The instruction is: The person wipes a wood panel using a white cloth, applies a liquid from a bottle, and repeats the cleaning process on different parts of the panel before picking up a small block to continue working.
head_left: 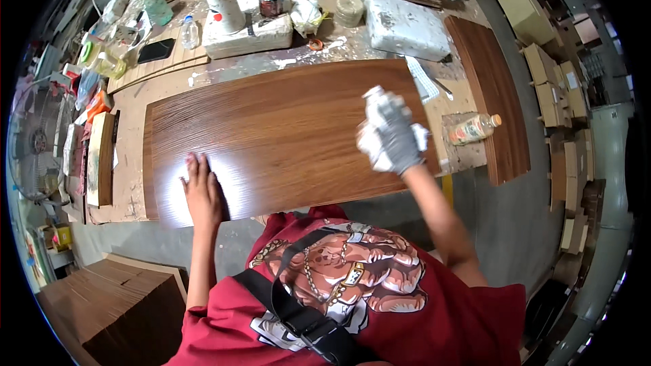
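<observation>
Head view: wood panel (291,142), counter (129,169) beneath it; left hand (202,193) flat on its left, holding nothing; gloved right hand (395,132) grasping white cloth (371,149) on its right; wiping seems underway, remainder unclear.

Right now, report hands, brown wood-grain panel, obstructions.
Bare left hand on panel; grey-gloved right hand holding white crumpled cloth at its right end. Panel lying flat. Orange-capped clear bottle beside it, apparently not blocking.
</observation>
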`<act>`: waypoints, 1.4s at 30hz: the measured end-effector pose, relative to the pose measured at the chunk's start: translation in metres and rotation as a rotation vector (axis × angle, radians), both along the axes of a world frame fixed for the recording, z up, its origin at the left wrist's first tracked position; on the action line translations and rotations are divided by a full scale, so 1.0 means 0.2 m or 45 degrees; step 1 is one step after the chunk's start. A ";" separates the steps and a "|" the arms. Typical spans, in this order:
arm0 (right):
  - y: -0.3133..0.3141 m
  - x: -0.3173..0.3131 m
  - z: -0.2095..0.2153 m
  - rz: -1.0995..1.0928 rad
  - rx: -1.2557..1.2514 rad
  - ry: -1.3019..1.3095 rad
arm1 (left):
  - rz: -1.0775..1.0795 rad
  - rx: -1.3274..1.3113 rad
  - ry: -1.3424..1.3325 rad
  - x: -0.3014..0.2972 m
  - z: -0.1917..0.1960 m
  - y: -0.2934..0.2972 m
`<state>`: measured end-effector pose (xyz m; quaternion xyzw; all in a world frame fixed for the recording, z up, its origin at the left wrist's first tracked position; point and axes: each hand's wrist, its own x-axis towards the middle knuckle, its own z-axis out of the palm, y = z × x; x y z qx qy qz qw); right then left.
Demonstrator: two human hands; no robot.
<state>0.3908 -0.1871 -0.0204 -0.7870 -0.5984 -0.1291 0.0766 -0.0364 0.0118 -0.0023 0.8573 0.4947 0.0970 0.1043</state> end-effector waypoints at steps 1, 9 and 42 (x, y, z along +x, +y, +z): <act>-0.08 0.32 -0.20 -0.154 0.141 0.228 | 0.064 0.019 0.031 -0.05 0.02 0.02; 0.66 0.55 -0.29 -0.272 -0.041 0.016 | 0.557 0.079 0.120 -0.53 -0.04 0.05; 1.50 -2.15 0.15 1.175 -0.361 0.271 | 0.856 -1.457 -1.893 -1.09 -0.11 -0.09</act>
